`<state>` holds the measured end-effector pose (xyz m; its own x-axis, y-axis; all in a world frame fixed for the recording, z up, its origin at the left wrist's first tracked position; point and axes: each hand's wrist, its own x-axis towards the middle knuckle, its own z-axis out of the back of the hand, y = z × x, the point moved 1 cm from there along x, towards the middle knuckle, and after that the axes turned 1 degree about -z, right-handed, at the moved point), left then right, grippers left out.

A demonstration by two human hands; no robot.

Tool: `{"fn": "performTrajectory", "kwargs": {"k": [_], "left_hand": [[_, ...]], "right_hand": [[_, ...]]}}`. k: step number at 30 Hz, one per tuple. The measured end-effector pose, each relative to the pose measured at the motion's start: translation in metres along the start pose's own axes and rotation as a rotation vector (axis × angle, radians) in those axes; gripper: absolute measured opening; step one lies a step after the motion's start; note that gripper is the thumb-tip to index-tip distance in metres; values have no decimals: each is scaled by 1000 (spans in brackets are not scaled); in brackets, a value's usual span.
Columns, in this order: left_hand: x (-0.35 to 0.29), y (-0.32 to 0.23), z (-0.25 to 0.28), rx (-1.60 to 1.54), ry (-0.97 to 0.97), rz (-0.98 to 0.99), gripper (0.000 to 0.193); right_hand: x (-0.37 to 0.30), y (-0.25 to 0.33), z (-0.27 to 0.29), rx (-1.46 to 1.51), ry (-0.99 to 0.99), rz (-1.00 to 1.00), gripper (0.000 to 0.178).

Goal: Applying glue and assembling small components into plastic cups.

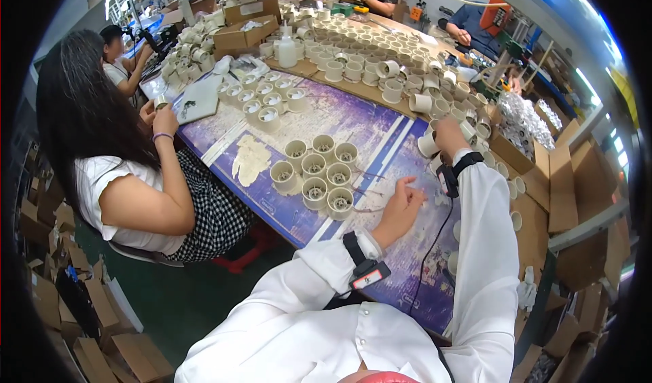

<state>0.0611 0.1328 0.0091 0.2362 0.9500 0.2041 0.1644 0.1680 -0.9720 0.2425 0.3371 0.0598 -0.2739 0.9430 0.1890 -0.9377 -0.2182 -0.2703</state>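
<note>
My right hand (449,138) reaches to the edge of the pile at the right, its fingers curled at a tilted cream-coloured round cup (427,144); the fingertips are partly hidden. Lower down, my left hand (401,212) hovers over the table, empty, with its fingers apart. Beside it, to the left, several cream cups (314,164) stand upright in a close group with small metal parts inside. Thin wires (368,210) trail from some of them toward my left hand.
Many more cups (353,69) cover the cardboard at the back and right. A second group with white contents (269,115) stands farther left, near a white squeeze bottle (287,49). A co-worker (115,159) sits at the left, holding a cup. A black cable (432,250) hangs from my right wrist.
</note>
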Motion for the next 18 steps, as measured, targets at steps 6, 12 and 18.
{"fn": "performTrajectory", "kwargs": {"k": [6,12,18], "left_hand": [[9,16,-7,48,-121,15,45],[1,-1,7,136,-106,-64,39],[-1,-5,-8,234,185,-190,54]], "right_hand": [[-95,-10,12,48,-173,239,11],[-145,31,98,149,436,260,18],[-222,1,145,414,-118,188,19]]}}
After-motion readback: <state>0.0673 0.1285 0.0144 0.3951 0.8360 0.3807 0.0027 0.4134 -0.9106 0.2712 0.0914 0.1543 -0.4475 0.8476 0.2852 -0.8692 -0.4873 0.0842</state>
